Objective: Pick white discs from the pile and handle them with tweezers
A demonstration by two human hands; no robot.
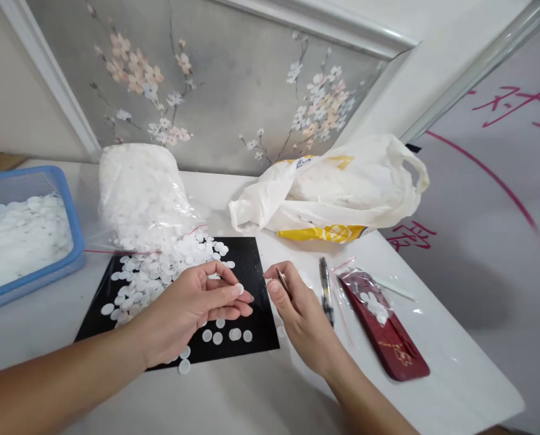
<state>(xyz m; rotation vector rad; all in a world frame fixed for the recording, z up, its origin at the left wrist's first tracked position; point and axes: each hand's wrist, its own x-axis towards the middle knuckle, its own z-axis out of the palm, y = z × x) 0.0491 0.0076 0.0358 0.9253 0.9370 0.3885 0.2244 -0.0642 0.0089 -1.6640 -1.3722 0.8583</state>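
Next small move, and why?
Probably bring the slim dark tool in the right hand toward the white disc. The left hand already pinches that disc between thumb and finger, the tool is in the fingers, and a gap separates the two hands. Can't tell the tool's exact type.

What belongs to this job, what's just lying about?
Likely job: round white disc in left hand; thin dark tool in right hand; black rectangular mat; large clear plastic bag; blue plastic basket.

Likely idle: black pen; flat red pouch; white-yellow plastic bag.
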